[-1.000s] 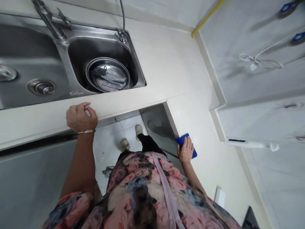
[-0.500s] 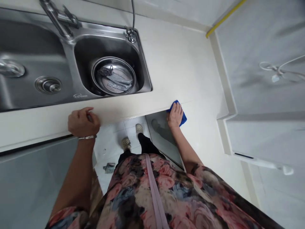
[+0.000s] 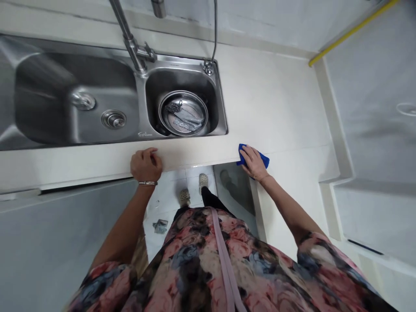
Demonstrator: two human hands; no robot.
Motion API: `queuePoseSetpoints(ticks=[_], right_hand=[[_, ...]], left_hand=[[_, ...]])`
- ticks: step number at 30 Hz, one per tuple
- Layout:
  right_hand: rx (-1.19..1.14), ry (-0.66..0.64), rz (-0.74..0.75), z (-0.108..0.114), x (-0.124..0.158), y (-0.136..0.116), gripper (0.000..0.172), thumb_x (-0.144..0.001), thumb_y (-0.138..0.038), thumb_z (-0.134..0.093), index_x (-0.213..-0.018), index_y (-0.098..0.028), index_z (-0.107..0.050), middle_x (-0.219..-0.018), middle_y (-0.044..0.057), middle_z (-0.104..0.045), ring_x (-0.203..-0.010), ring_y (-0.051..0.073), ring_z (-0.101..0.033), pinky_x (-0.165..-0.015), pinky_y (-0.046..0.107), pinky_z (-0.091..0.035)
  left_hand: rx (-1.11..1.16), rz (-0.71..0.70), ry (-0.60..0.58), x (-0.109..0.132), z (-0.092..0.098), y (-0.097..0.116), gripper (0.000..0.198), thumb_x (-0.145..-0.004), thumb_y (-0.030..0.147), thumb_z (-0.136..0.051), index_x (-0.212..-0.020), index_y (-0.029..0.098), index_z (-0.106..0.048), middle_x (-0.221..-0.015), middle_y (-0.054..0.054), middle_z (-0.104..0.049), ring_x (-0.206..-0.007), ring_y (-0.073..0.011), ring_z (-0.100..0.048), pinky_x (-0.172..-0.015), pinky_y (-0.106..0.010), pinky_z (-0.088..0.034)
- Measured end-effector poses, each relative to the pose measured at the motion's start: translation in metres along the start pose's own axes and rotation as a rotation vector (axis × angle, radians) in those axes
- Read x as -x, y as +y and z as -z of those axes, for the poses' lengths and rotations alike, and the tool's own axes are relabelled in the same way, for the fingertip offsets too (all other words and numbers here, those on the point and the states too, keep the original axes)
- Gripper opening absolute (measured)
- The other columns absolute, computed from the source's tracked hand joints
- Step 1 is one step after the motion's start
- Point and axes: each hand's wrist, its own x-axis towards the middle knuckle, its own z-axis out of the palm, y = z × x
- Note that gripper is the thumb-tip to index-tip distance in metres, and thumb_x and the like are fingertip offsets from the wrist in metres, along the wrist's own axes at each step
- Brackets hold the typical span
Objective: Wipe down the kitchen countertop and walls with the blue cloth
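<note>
Nearest, a floral dress [image 3: 195, 260] hid most of the person's body. The right hand [image 3: 254, 163] lay palm-down on a blue cloth [image 3: 262, 159], its grip pinning the cloth to the pale worktop [image 3: 292, 104], with the fingers covering much of it. The left hand [image 3: 146, 165], a bangle [image 3: 147, 183] at its wrist, curled over the worktop's front edge; whether that grip held anything was hidden. Beyond, in the smaller bowl of the steel sink [image 3: 182, 63], a round strainer [image 3: 183, 113] held something hard to make out.

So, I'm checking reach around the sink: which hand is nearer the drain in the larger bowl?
Left hand, resting on the counter edge below and right of the drain. Right hand, on a blue cloth, lies much farther right.
</note>
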Motion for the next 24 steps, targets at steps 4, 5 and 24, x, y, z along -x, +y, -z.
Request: queuePoseSetpoints(ticks=[4,5,24], right_hand=[[-0.052,-0.078,0.211,0.003,-0.026,-0.007,0.063,-0.092,-0.023,-0.057,-0.152,-0.007,-0.044,-0.164,0.020,-0.037,-0.158,0.032,-0.019,-0.128,0.059,-0.022],[-0.060,-0.084,0.244,0.002,-0.032,-0.014,0.064,-0.092,-0.022,-0.058,-0.152,-0.008,-0.045,-0.164,0.019,-0.038,-0.158,0.032,-0.020,-0.129,0.059,-0.021],[-0.080,0.190,0.543,-0.024,-0.147,-0.252,0.056,-0.094,-0.020,-0.056,-0.148,-0.005,-0.052,-0.159,0.022,-0.044,-0.152,0.038,-0.034,-0.125,0.057,-0.028]], left_hand=[[-0.001,0.000,-0.020,0.001,-0.002,-0.003,0.032,-0.091,0.026,-0.053,-0.116,0.018,-0.071,-0.106,-0.014,-0.062,-0.102,-0.0305,-0.055,-0.094,-0.043,-0.040],[-0.014,-0.004,-0.020,0.001,-0.003,-0.005,0.032,-0.091,0.026,-0.053,-0.116,0.018,-0.071,-0.105,-0.015,-0.062,-0.102,-0.0305,-0.056,-0.094,-0.043,-0.041],[0.084,-0.078,0.045,0.015,-0.003,-0.010,0.033,-0.095,0.024,-0.047,-0.113,0.020,-0.075,-0.102,-0.014,-0.068,-0.100,-0.0263,-0.062,-0.093,-0.043,-0.051]])
